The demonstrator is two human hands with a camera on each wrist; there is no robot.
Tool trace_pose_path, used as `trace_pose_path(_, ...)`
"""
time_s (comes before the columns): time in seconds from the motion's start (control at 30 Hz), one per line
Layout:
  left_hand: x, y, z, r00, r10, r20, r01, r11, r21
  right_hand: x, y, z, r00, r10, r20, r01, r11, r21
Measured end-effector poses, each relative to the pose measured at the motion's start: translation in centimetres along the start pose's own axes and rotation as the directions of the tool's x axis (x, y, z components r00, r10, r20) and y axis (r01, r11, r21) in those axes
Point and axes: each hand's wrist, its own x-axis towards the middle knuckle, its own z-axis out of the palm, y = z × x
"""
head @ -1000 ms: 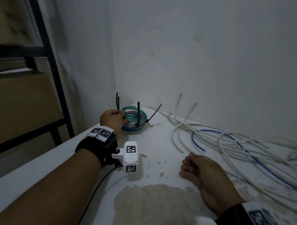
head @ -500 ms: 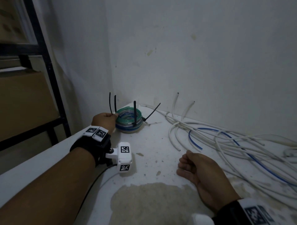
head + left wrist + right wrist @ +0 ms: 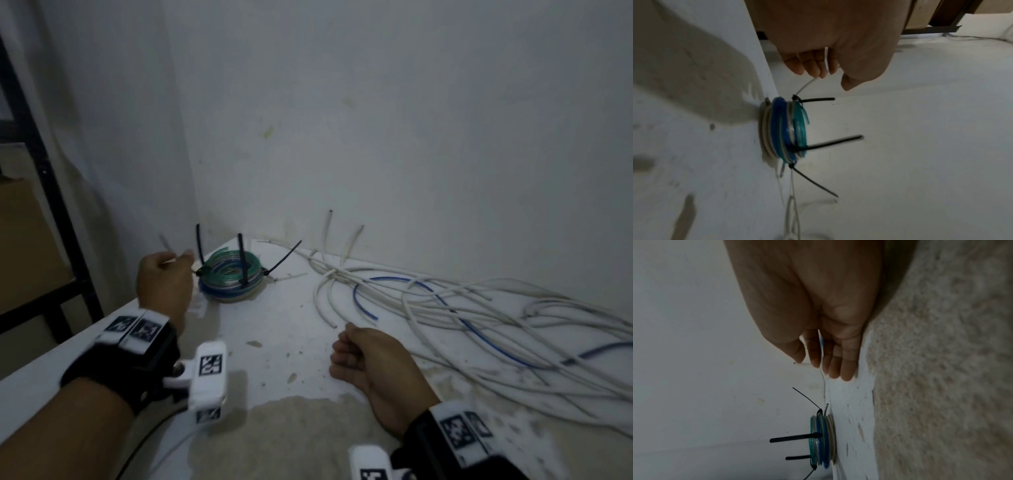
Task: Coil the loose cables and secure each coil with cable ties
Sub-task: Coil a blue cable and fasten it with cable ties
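L hand (image 3: 164,284): fingers curled, pinching thin pale strand at desk's (image 3: 274,329) far-left corner | coil (image 3: 231,279): green/blue/white, flat in that corner, just beside L hand, 3 black ties (image 3: 241,262) sticking up | R hand (image 3: 373,370): loose curl, holds nothing, resting mid-desk | loose cables (image 3: 479,318): white + blue, spread along far-right edge.

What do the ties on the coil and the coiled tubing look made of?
Ties: likely nylon, matte black; thin stiff tails stand straight off the coil.
Tubing: probably soft PVC, glossy; teal turns look translucent, blue and white ones opaque. Exact polymer can't be confirmed.
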Motion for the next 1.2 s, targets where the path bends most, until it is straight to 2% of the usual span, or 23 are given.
trace_pose_path(0.1, -3.8, 1.6, -0.5, 0.996, 0.012, 0.084, -0.001, 0.992, -0.125, -1.2, -1.4, -0.4, 0.999, -0.038, 0.002, 0.038, 0.999, 0.013)
trace_pose_path(0.17, -7.0, 2.4, -0.5, 0.971, 0.037, 0.238, 0.000, 0.988, -0.153, -2.4, -2.5, -1.3, 0.996, -0.090, 0.013, 0.091, 0.996, -0.025)
trace_pose_path(0.2, -8.9, 3.0, -0.3, 0.943, 0.050, 0.328, 0.001, 0.988, -0.153, -3.2, -3.1, -2.1, 0.993, -0.116, 0.028, 0.117, 0.991, -0.069)
trace_pose_path(0.33, -16.5, 5.2, 1.8, 0.776, 0.046, 0.629, 0.027, 0.994, -0.106, -6.7, -5.0, -7.3, 0.980, -0.193, 0.052, 0.199, 0.922, -0.332)
trace_pose_path(0.43, -21.8, 6.5, 4.7, 0.644, 0.090, 0.759, -0.056, 0.996, -0.071, -9.4, -6.3, -12.9, 0.970, -0.231, -0.070, 0.184, 0.895, -0.406)
trace_pose_path(0.5, -24.7, 7.3, 7.1, 0.558, 0.137, 0.819, -0.152, 0.986, -0.061, -11.0, -6.9, -16.8, 0.950, -0.242, -0.195, 0.161, 0.920, -0.356)
trace_pose_path(0.6, -27.8, 8.3, 10.9, 0.392, 0.145, 0.909, -0.311, 0.950, -0.017, -12.5, -6.7, -21.6, 0.915, -0.176, -0.364, 0.128, 0.980, -0.152)
trace_pose_path(0.63, -28.5, 8.5, 12.2, 0.349, 0.140, 0.927, -0.399, 0.917, 0.012, -12.8, -6.5, -22.7, 0.906, -0.136, -0.401, 0.117, 0.991, -0.071)
trace_pose_path(0.67, -28.9, 8.6, 13.5, 0.325, 0.138, 0.935, -0.493, 0.869, 0.043, -12.9, -6.4, -23.6, 0.900, -0.097, -0.425, 0.108, 0.994, 0.000)
trace_pose_path(0.73, -29.4, 8.6, 15.7, 0.304, 0.131, 0.944, -0.652, 0.751, 0.105, -12.9, -6.1, -24.6, 0.901, -0.032, -0.432, 0.087, 0.990, 0.109)
trace_pose_path(0.8, -29.6, 8.2, 17.3, 0.274, 0.087, 0.958, -0.761, 0.628, 0.161, -12.8, -6.0, -25.0, 0.914, 0.009, -0.406, 0.073, 0.980, 0.187)
trace_pose_path(0.9, -30.0, 7.9, 18.9, 0.240, -0.032, 0.970, -0.874, 0.427, 0.230, -12.3, -5.7, -25.4, 0.925, 0.031, -0.377, 0.066, 0.968, 0.243)
trace_pose_path(0.97, -30.3, 8.1, 19.3, 0.221, -0.107, 0.969, -0.913, 0.327, 0.244, -12.2, -5.5, -25.6, 0.927, 0.038, -0.372, 0.065, 0.964, 0.260)
trace_pose_path(1.07, -30.4, 8.4, 19.7, 0.200, -0.088, 0.976, -0.937, 0.274, 0.217, -12.0, -5.3, -25.7, 0.932, 0.028, -0.361, 0.077, 0.959, 0.273)
trace_pose_path(1.2, -30.6, 9.4, 19.1, 0.209, 0.096, 0.973, -0.928, 0.332, 0.167, -11.8, -5.2, -25.8, 0.933, 0.005, -0.360, 0.090, 0.964, 0.248)
